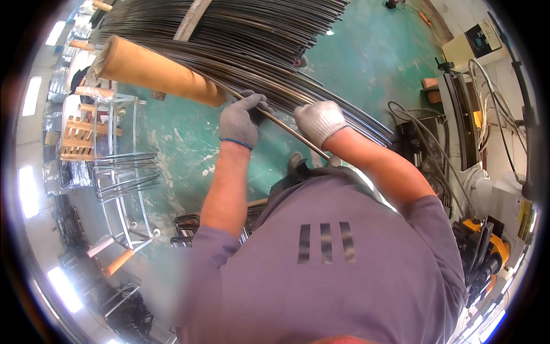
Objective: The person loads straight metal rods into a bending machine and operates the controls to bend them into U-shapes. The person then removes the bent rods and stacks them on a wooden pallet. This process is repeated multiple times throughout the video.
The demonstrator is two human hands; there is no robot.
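Fingers (252, 101) of the left hand (240, 123), in a grey knit glove, are closed around a thin metal rod (287, 129) near the center of the frame. This rod slants from beside the tan cylinder (166, 71) at upper left down toward the person's feet, in the middle of the frame. The right hand (321, 123), in a paler glove, sits just right of center with its fingers curled inward, close above the rod; whether they grip anything cannot be told.

Beyond both hands, a large stack of long dark rods (252, 37) fills the top of the frame, with a wooden bar (192, 20) lying across it. Green floor (355, 69) shows at upper right and left of center. At left stands a pale metal trolley frame (121, 212), with bent metal frames (123, 172) beside it. Dark hoses (424, 129) loop at right, and machinery with a yellow part (499, 246) stands at lower right.
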